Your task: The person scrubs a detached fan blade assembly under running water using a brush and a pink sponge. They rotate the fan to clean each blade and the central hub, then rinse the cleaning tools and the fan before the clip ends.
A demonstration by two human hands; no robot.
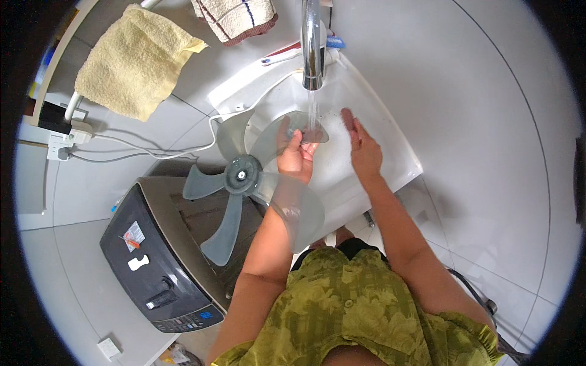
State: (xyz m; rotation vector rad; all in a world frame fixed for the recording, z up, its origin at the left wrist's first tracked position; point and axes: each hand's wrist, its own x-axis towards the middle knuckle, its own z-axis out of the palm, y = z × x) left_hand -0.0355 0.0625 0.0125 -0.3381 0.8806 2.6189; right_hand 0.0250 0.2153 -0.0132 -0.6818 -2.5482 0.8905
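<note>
A grey translucent fan blade assembly [228,224] with several blades is held over the left side of the white sink. My left hand [296,160] grips one blade near its tip, partly behind the see-through plastic. Water from the chrome faucet [312,61] runs down onto that blade tip. To the right, over the basin, my right hand [367,154] is apart from the fan blade. Its fingers close on a small brownish-pink pad [348,119], whose exact kind is unclear.
The white sink [400,160] has toothbrushes [282,57] on its back ledge. A dark top-lid washing machine [155,256] stands at left, below the fan blades. A white cord [212,131] runs from the wall outlet [59,146] to the sink. A yellow towel [137,64] hangs upper left.
</note>
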